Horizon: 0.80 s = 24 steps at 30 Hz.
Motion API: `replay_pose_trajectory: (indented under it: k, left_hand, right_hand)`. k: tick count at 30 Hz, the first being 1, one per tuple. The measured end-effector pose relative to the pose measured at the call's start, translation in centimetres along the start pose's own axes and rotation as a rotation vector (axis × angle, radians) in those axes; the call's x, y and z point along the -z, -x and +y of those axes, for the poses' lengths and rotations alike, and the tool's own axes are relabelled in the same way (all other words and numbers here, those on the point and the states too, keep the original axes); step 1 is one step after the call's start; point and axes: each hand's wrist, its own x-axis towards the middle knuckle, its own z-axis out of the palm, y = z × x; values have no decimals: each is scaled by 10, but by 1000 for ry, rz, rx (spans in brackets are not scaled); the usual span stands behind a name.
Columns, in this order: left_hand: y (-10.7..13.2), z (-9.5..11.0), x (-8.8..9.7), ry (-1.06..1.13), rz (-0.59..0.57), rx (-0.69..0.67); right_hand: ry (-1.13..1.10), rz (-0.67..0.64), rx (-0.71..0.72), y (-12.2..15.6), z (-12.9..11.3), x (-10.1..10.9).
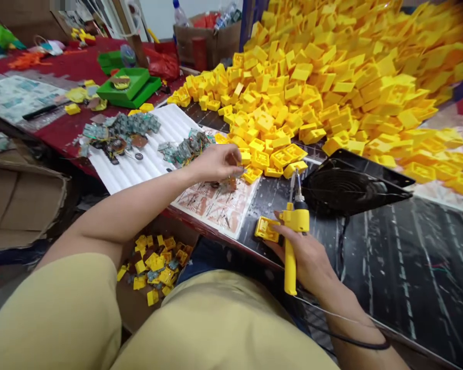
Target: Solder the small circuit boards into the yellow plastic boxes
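One soldering gun and yellow casing are grasped by right hand, lower right; left hand, centre: grasp unclear.

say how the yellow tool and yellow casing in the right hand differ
The yellow tool is long with a slim tip; the yellow casing is short and boxy. The tool is bigger than the casing. The casing shows a hollow inside, the tool a rounded handle. Both are mostly yellow.
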Motion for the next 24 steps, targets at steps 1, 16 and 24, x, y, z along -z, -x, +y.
replay_pose_trajectory:
  k: [1, 16, 24]
  left_hand:
    - [-7, 1, 8, 110, 85, 5]
    - [-58, 54, 72, -314, -329, -208]
    - [9, 57, 18, -365, -172, -246]
  right_hand:
    - [5, 7, -6, -1, 1, 0]
    - [48, -54, -129, -3, 5, 3]
    - [38, -61, -156, -2, -5, 6]
